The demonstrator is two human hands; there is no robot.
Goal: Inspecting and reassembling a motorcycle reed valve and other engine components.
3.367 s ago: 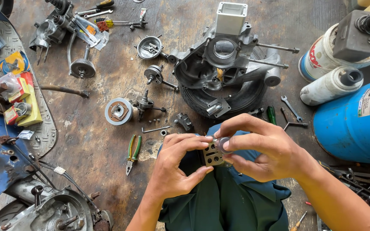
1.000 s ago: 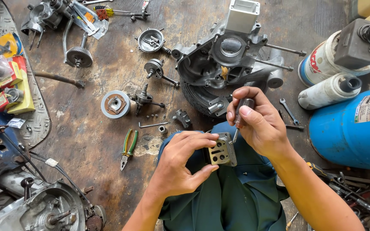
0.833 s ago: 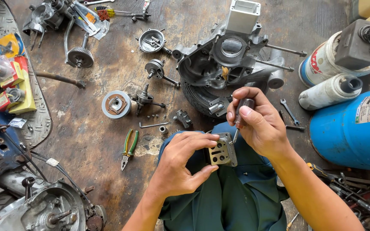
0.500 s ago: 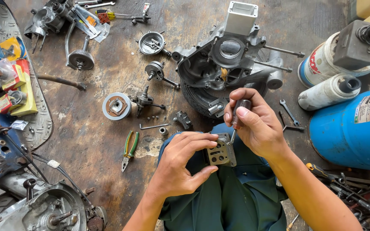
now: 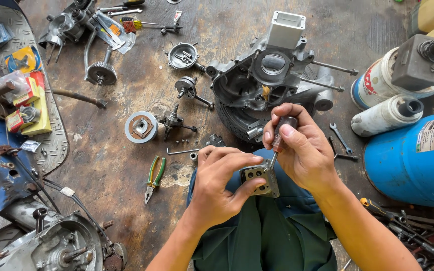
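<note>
We're over a stained, oily brown floor (image 5: 116, 165), workshop setting, parts scattered all round. Blue scooter panel with a tread plate (image 5: 51, 145) at the left edge.

Left hand (image 5: 219, 188) is clamped round a small grey perforated metal plate (image 5: 261, 176), held over our lap, near centre. Right hand (image 5: 302, 148) is closed on a screwdriver (image 5: 280, 138) with a dark-red handle, tip down on the plate's top edge.

Count:
- one engine casing (image 5: 267, 83), far centre, just beyond the hands
- one second engine block (image 5: 56, 246), near left
- one green-handled pliers (image 5: 154, 175), left of the hands
- one grey disc (image 5: 140, 126)
- one blue drum (image 5: 418, 160), right
- two white cans (image 5: 385, 115), far right
- one small spanner (image 5: 340, 138) beside the casing
</note>
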